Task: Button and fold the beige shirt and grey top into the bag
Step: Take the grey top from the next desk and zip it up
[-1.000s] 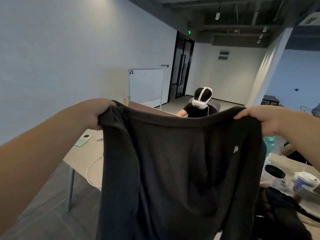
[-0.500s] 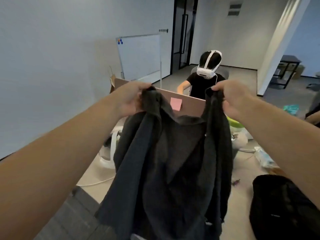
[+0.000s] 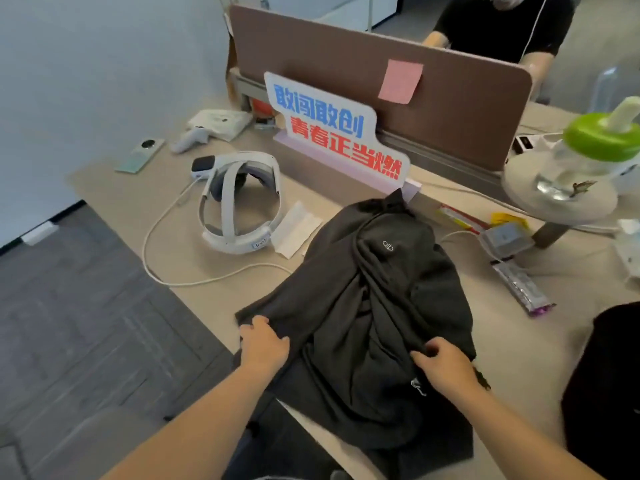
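The grey top point(image 3: 374, 299) is lying bunched on the desk point(image 3: 512, 348), spreading away from both hands, with its near portion hanging over the desk edge beneath the wrists. The left hand point(image 3: 265, 346) is gripping the fabric at its left corner, and the right hand point(image 3: 443, 367) is pinching a raised fold at the near right, so the hands are working well apart. The fabric is draping and creasing freely, so it is judged light, soft and limp, and it is offering no stiffness for a one-point lift. It is best taken at two spread points along a hem or seam and held taut. What appears to be the black bag point(image 3: 602, 375) is sitting just right of the right hand.
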`<state>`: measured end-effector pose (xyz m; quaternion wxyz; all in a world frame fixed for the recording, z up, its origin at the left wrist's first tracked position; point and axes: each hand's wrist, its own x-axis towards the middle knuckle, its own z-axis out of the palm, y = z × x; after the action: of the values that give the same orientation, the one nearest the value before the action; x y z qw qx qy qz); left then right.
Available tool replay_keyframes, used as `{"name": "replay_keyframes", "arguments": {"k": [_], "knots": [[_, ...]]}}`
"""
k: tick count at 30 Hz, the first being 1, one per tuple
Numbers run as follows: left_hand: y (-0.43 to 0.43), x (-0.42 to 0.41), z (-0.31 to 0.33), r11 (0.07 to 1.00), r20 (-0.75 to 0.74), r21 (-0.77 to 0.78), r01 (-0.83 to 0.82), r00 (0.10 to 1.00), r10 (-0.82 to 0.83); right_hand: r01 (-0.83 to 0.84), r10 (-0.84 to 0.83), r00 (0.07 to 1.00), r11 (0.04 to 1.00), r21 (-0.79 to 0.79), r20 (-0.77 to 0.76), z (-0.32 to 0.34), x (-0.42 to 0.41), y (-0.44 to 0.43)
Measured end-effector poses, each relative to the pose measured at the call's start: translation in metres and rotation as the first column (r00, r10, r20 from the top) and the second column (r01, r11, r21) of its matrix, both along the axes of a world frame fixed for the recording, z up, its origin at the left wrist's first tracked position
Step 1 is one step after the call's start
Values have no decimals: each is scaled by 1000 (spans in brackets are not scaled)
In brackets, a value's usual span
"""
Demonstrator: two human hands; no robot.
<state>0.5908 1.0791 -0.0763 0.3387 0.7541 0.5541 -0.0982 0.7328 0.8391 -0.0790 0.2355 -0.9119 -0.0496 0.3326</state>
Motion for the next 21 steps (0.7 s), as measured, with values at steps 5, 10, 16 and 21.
{"name": "replay_keyframes", "arguments": {"k": [5, 10, 16, 21], "knots": [[16, -2, -7, 957, 152, 22, -290, 947, 283, 17, 19, 949, 994, -110, 316, 4, 17, 13], [38, -1, 4, 962, 201, 21, -271, 944, 261, -77, 92, 994, 978, -192, 67, 8, 38, 4], [38, 11, 53, 919, 522, -178, -351, 759, 390, -47, 53, 995, 997, -63, 90, 37, 36, -7], [20, 18, 105, 981, 686, -137, -141, 701, 197, -21, 12, 998, 984, 178, 56, 95, 23, -6]]}}
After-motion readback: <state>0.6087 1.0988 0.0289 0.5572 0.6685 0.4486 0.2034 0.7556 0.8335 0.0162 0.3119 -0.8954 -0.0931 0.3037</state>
